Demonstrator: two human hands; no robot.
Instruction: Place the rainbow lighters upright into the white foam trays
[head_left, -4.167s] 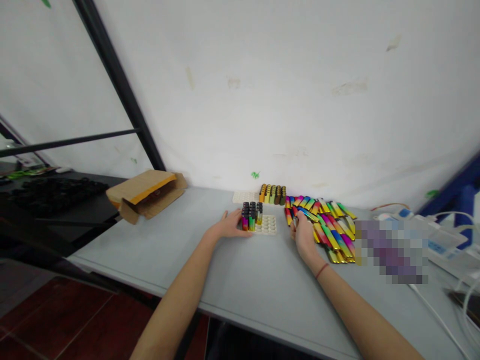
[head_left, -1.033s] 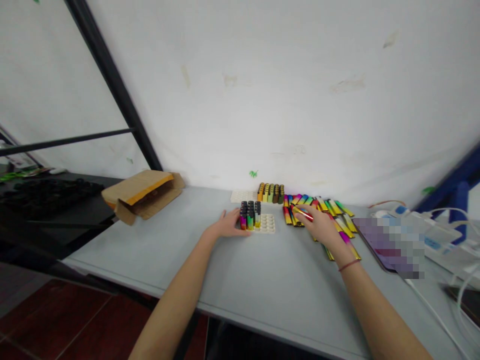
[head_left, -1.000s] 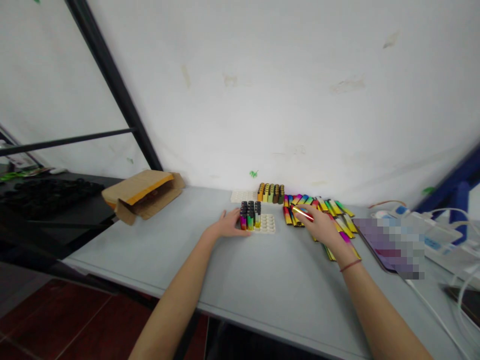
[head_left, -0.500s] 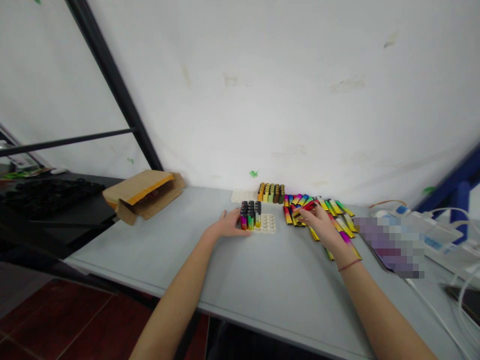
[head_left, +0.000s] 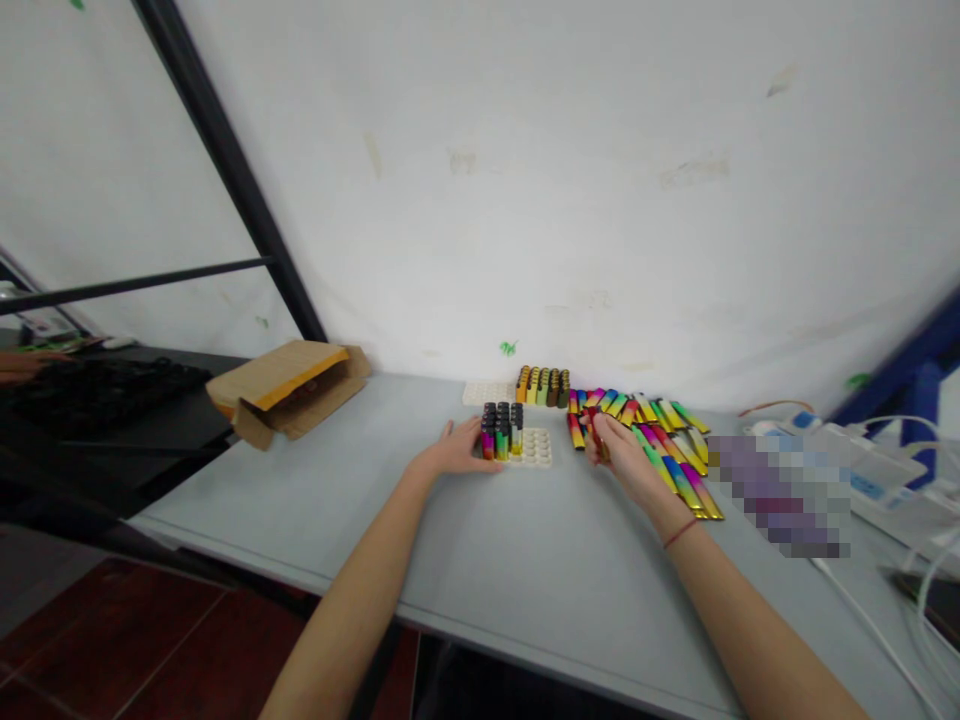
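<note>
My left hand [head_left: 450, 450] is curled round the left end of a white tray [head_left: 537, 449] with round pockets. Its thumb lies along the front edge and its fingers are at the side and back. Several shiny gradient-coloured tubes [head_left: 501, 438] with black tops stand upright in the tray's left part. To the right, my right hand [head_left: 613, 450] is closed on a red-and-gold tube [head_left: 599, 434], which is tilted upright and partly hidden by the fingers. Beneath and beside that hand lie many loose gradient-coloured tubes [head_left: 679, 465] in rows.
Behind stands a second white tray [head_left: 489, 393], with several yellow and brown tubes [head_left: 543, 386] upright at its right. An open cardboard box [head_left: 289, 385] lies left on the grey table [head_left: 315, 510]. A blurred-out object [head_left: 780, 495] and white cables are right. Another person's hand [head_left: 30, 366] shows far left.
My right hand has moved slightly left and down, turning the red-and-gold tube from lying flat to more upright. My left hand stays in place. Another person's hand has appeared far left.
</note>
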